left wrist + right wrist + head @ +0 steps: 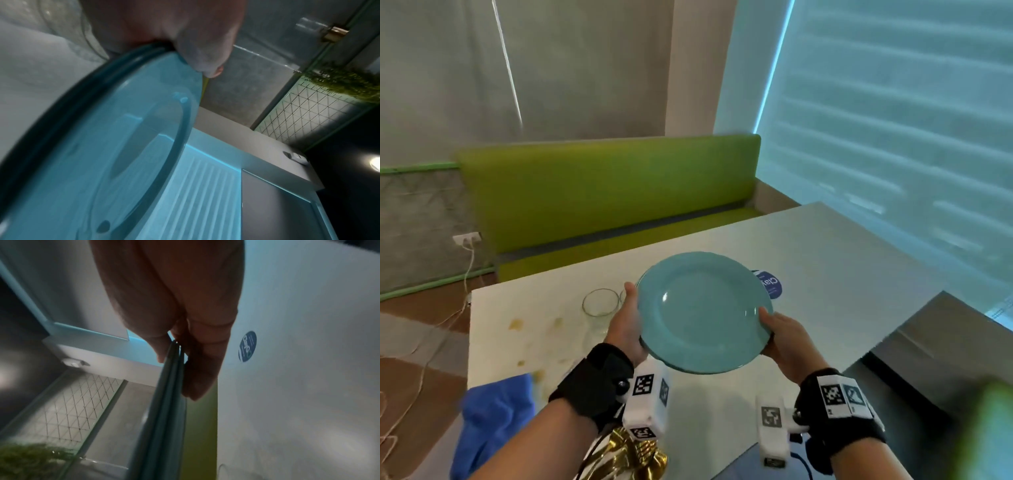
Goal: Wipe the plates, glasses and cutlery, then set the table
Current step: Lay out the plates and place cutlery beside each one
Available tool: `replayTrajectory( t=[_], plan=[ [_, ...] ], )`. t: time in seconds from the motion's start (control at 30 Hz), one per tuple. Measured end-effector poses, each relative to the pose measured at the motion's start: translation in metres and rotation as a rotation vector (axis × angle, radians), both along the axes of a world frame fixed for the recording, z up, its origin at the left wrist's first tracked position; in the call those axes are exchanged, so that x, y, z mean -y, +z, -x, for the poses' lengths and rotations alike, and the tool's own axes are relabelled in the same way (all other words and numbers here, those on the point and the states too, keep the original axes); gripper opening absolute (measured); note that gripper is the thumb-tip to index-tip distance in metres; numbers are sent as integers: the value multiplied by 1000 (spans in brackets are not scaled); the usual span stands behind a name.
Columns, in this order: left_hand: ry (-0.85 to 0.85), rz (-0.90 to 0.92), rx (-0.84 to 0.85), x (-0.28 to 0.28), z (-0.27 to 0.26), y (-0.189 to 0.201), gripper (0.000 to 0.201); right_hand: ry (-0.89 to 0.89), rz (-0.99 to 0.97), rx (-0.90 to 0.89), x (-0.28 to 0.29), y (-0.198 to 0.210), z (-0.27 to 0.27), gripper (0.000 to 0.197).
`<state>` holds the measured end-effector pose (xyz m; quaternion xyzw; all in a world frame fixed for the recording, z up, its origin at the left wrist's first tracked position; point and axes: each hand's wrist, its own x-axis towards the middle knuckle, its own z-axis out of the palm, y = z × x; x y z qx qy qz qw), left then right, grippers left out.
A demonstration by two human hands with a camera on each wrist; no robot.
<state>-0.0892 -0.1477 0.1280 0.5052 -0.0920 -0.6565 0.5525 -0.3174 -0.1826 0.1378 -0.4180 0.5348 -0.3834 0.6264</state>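
Two stacked teal plates [702,310] hang tilted above the white table [842,260], held at opposite rims. My left hand [627,325] grips the left rim, thumb on top; in the left wrist view the thumb lies over the plates [98,154]. My right hand [780,337] pinches the right rim; the right wrist view shows the two plate edges [164,402] side by side between thumb and fingers. A clear glass [600,308] stands on the table left of the plates, with a second glass mostly hidden behind my left hand. Gold cutlery [633,455] lies near the table's front edge.
A blue cloth [493,421] lies at the table's front left corner. Yellowish stains [517,323] mark the table's left part. A round blue sticker [770,284] sits on the table behind the plates. A green bench [606,192] runs along the far side. A dark surface [935,349] adjoins on the right.
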Motion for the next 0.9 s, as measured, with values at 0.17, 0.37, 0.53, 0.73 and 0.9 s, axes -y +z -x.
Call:
replayTrajectory(
  t=[0.17, 0.37, 0.53, 0.73, 0.9],
  plan=[
    [-29, -46, 28, 18, 32, 2, 67, -60, 49, -210, 12, 3, 32, 25],
    [0, -70, 35, 69, 75, -4, 72, -195, 90, -139, 64, 2, 87, 24],
    [105, -58, 45, 123, 121, 2, 63, -438, -6, 54, 124, -3, 156, 26],
    [274, -105, 157, 176, 147, 7, 65, -721, -99, 241, 173, -32, 237, 18],
    [308, -176, 255, 207, 161, 4, 65, -839, -241, 310, 198, -89, 284, 23]
  ],
)
